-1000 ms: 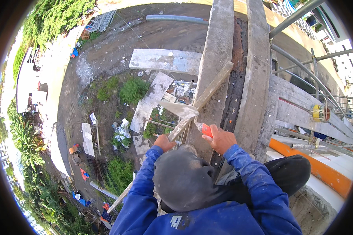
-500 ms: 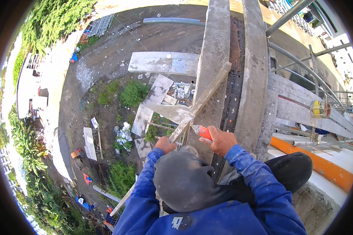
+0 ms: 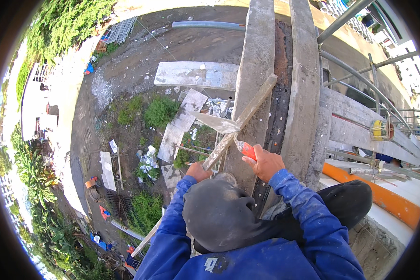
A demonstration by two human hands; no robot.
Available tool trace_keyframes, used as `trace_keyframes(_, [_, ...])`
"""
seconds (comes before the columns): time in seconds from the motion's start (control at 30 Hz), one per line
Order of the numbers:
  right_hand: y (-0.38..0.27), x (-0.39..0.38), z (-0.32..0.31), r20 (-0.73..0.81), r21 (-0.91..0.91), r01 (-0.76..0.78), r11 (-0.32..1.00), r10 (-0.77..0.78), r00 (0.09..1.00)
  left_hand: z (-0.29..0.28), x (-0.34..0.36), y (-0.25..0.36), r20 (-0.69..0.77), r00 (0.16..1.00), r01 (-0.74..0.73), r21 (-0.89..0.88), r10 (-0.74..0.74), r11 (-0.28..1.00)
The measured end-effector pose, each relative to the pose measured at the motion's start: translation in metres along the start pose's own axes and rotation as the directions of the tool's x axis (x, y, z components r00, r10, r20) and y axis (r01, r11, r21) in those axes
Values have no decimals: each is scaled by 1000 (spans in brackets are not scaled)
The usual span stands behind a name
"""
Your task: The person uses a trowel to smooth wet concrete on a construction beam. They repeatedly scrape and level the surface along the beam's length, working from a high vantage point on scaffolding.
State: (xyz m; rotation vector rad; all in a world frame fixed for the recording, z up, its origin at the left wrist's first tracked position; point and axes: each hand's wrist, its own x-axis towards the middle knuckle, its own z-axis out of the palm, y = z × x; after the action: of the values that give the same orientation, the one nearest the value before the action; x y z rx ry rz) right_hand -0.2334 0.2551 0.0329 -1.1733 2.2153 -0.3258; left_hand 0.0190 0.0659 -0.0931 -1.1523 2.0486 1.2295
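Note:
My left hand [image 3: 199, 172] is closed around the near end of a long, cement-smeared wooden strip [image 3: 259, 99], which slants away to the right over a concrete beam [image 3: 255, 60]. In my right hand [image 3: 268, 164] is a trowel [image 3: 214, 122], gripped by its red handle. Its pointed grey blade lies across the middle of the strip, aimed to the left, and appears to touch the strip's edge. My fingertips on the left are partly hidden behind the strip.
A second concrete beam [image 3: 304, 65] runs alongside, with a dark gap between. Metal scaffold pipes [image 3: 345, 21] and an orange beam [image 3: 373, 191] stand at right. Far below on the left lie ground, bushes [image 3: 161, 111] and pale boards [image 3: 196, 74]. My dark-clad knee [image 3: 217, 210] is close in front.
The trowel has shifted slightly up and to the right along the strip, and its blade has tilted so it looks narrower. My left hand keeps its hold on the strip.

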Motion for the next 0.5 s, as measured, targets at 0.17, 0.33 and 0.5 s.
trace_keyframes(0.17, [22,7,10,3,-49,-79,996,79,997,0,2,7,7,999,-43,-45,43,998])
trace_keyframes(0.33, [-16,-7,3,45,-14,87,996,-86,995,6,3,-10,-14,999,-39,-15,39,999])
trace_keyframes(0.5, [4,-1,14,82,-63,-57,996,62,995,9,10,-11,4,999,-38,30,38,999])
